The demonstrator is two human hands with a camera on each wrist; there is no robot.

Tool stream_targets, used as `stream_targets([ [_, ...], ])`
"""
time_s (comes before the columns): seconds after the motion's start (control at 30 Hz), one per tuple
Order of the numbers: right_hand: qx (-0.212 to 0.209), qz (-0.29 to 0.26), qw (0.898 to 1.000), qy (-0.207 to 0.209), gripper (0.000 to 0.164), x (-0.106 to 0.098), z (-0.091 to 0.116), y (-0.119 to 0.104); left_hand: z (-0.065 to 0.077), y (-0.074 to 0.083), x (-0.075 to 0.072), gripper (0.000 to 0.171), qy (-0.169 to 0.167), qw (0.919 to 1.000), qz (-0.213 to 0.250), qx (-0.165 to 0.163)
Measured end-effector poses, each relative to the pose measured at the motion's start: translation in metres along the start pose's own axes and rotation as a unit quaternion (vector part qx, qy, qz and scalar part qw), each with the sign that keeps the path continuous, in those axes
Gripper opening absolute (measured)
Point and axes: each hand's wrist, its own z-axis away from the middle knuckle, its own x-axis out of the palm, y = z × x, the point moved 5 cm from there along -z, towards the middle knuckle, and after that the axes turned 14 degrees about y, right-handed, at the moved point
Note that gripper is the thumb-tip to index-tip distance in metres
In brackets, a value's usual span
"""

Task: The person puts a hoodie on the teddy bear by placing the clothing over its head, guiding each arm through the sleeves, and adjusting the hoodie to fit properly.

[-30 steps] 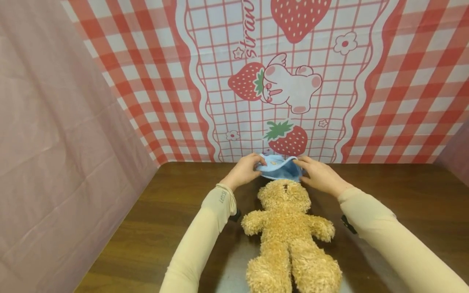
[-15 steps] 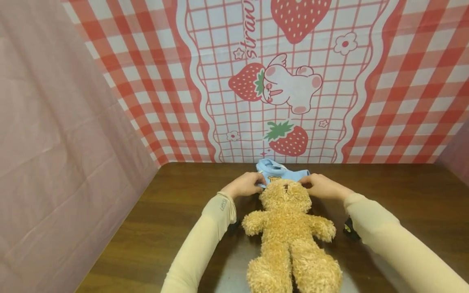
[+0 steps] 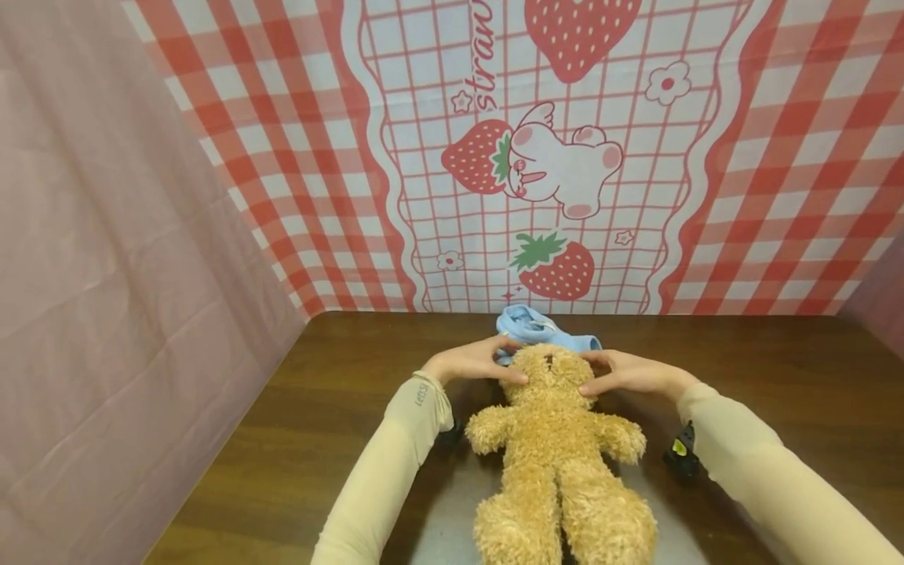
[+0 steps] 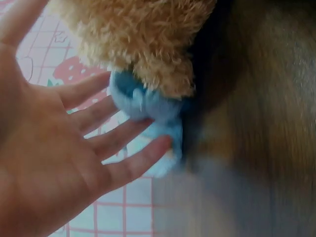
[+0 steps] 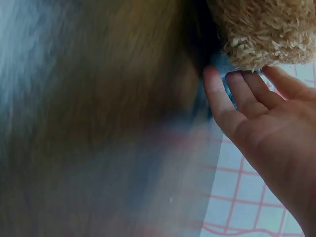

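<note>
A fluffy tan teddy bear (image 3: 551, 447) lies on its back, its head toward the patterned backdrop. Just beyond the head is a small light-blue doll's top (image 3: 526, 323), partly hidden behind it. My left hand (image 3: 473, 359) is at one side of the bear's head, thumb by its cheek. On the other side, my right hand (image 3: 639, 373) has its thumb at the opposite cheek. The left wrist view shows straight, spread fingers (image 4: 126, 136) in front of the blue top (image 4: 140, 101). Relaxed fingers (image 5: 237, 96) reach under the bear's head (image 5: 269, 29) in the right wrist view.
The dark wooden table (image 3: 339, 392) extends to both sides of the bear. A red-and-white strawberry-print cloth (image 3: 452, 227) rises along its back edge. Pinkish fabric (image 3: 127, 275) hangs on the left.
The blue top has been lowered onto the table behind the bear's head and let go. Both hands have shifted toward the body, from the top to the sides of the head.
</note>
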Motion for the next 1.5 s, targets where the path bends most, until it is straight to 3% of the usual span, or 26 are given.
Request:
stream_targets([
  [0.13, -0.006, -0.005, 1.000, 0.019, 0.083, 0.004, -0.001, 0.000, -0.003, 0.002, 0.002, 0.078, 0.003, 0.9998, -0.021, 0.003],
  [0.47, -0.010, 0.052, 0.995, 0.084, 0.085, 0.002, -0.002, -0.001, -0.004, 0.011, 0.005, 0.071, 0.002, 0.9990, -0.042, 0.017],
  [0.7, -0.012, 0.033, 0.993, 0.116, 0.073, 0.006, -0.003, -0.006, -0.003, 0.014, 0.005, 0.066, 0.010, 0.9993, -0.026, 0.025],
  [0.87, -0.005, 0.044, 0.991, 0.130, 0.076, 0.007, -0.002, -0.009, -0.005, 0.014, 0.007, 0.066, 0.015, 0.9994, -0.003, 0.032],
  [1.27, 0.045, 0.067, 0.981, 0.176, 0.071, 0.010, 0.007, -0.027, -0.009, 0.017, 0.009, 0.085, 0.019, 0.9993, -0.026, 0.018],
  [1.5, 0.043, 0.093, 0.972, 0.213, 0.057, 0.010, 0.007, -0.030, -0.010, 0.019, 0.011, 0.090, 0.016, 0.9993, -0.034, 0.001],
])
